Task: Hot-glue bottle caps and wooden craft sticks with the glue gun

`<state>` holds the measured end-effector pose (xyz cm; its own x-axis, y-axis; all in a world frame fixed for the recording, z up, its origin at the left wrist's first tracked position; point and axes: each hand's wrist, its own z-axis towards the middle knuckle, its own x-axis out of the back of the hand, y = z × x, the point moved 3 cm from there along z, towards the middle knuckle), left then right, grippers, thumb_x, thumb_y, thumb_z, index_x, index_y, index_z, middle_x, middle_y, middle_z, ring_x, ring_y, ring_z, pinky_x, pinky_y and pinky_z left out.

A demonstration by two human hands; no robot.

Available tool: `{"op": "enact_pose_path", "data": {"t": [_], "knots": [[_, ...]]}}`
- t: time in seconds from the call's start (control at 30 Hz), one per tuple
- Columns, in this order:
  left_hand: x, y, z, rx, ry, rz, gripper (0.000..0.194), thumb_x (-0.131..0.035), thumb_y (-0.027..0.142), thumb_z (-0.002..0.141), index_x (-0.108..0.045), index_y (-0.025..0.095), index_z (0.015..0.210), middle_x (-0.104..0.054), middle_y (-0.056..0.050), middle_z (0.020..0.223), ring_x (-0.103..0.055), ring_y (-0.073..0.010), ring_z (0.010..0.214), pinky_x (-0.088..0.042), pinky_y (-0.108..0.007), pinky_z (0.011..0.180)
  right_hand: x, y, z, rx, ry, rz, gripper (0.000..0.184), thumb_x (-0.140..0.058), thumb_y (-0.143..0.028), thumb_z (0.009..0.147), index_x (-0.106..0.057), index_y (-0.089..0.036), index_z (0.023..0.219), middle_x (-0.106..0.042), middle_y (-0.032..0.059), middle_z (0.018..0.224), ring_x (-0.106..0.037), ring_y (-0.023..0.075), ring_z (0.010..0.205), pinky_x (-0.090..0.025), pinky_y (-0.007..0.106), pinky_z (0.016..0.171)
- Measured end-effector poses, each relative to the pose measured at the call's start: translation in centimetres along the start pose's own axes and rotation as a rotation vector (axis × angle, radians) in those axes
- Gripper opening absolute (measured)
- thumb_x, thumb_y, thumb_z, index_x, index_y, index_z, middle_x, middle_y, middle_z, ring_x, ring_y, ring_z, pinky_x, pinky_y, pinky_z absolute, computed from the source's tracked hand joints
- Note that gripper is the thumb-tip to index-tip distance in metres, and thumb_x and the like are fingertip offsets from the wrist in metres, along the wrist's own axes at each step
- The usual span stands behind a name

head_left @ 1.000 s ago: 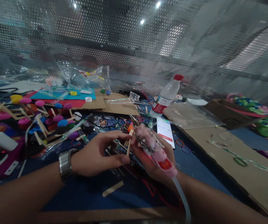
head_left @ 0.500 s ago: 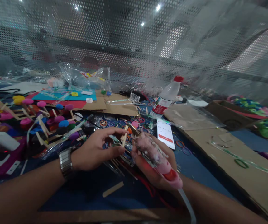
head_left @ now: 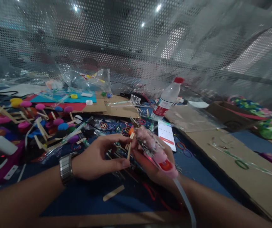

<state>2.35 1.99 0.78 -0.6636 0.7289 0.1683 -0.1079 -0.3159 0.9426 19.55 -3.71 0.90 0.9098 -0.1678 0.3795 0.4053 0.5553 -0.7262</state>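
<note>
My right hand is wrapped round a pink hot glue gun crusted with dried glue. Its metal nozzle points up and away, and a pale glue stick trails from its back end. My left hand, with a metal watch at the wrist, pinches small wooden craft sticks between thumb and fingers. The sticks are close to the right hand's fingers; whether those touch them I cannot tell. On the blue table just below lies a loose craft stick.
Craft-stick pieces with coloured pompoms crowd the left. A water bottle and a phone stand and lie beyond my right hand. Cardboard covers the right side, with an open cardboard box behind. Colourful rings are scattered centrally.
The glue gun has shifted slightly left and its nozzle now points more upward, past the sticks. The sticks in my left hand have moved slightly right and down, nearer my right hand.
</note>
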Motion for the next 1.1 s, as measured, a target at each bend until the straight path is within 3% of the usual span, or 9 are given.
{"op": "enact_pose_path", "data": {"t": [0.47, 0.6, 0.73, 0.9, 1.1], "knots": [[-0.1, -0.2, -0.1, -0.041, 0.058, 0.128, 0.044, -0.084, 0.032, 0.077, -0.073, 0.017, 0.116, -0.076, -0.011, 0.112, -0.068, -0.0258, 0.104, -0.053, -0.035, 0.089, 0.0, 0.0, -0.1, 0.027, -0.023, -0.048, 0.013, -0.058, -0.013, 0.086, -0.053, -0.026, 0.085, -0.061, -0.0027, 0.073, -0.055, 0.0150, 0.060, -0.048, 0.029, 0.057], [0.7, -0.4, 0.0, 0.012, 0.074, 0.133, 0.044, -0.076, 0.040, 0.086, -0.071, 0.017, 0.123, -0.074, -0.013, 0.119, -0.068, -0.0262, 0.101, -0.053, -0.036, 0.087, -0.1, -0.4, -0.5, 0.052, -0.021, -0.075, 0.015, -0.061, -0.013, 0.082, -0.055, -0.025, 0.085, -0.063, -0.0018, 0.075, -0.057, 0.0159, 0.061, -0.049, 0.029, 0.055], [1.3, -0.6, 0.1, 0.065, 0.053, 0.106, 0.052, -0.077, 0.044, 0.084, -0.069, 0.016, 0.127, -0.071, -0.014, 0.127, -0.066, -0.0280, 0.107, -0.053, -0.037, 0.089, 0.0, -0.6, -0.6, 0.123, 0.009, -0.113, 0.021, -0.064, -0.009, 0.081, -0.056, -0.026, 0.089, -0.063, -0.0014, 0.082, -0.061, 0.0174, 0.070, -0.054, 0.031, 0.066], [0.7, -0.3, 0.1, -0.002, 0.043, 0.098, 0.042, -0.078, 0.032, 0.082, -0.072, 0.018, 0.122, -0.074, -0.011, 0.116, -0.066, -0.0232, 0.097, -0.051, -0.033, 0.081, 0.2, -0.1, -0.2, 0.094, 0.017, -0.076, 0.021, -0.064, -0.010, 0.085, -0.057, -0.027, 0.094, -0.062, 0.0009, 0.091, -0.063, 0.0191, 0.081, -0.056, 0.035, 0.080], [0.2, -0.2, 0.1, -0.022, 0.028, 0.075, 0.047, -0.085, 0.027, 0.075, -0.072, 0.017, 0.119, -0.076, -0.010, 0.113, -0.069, -0.0228, 0.099, -0.054, -0.034, 0.088, -0.1, 0.1, 0.0, 0.014, -0.012, -0.056, 0.012, -0.063, -0.016, 0.089, -0.056, -0.026, 0.090, -0.061, -0.0005, 0.081, -0.058, 0.0164, 0.069, -0.052, 0.030, 0.064]]}}
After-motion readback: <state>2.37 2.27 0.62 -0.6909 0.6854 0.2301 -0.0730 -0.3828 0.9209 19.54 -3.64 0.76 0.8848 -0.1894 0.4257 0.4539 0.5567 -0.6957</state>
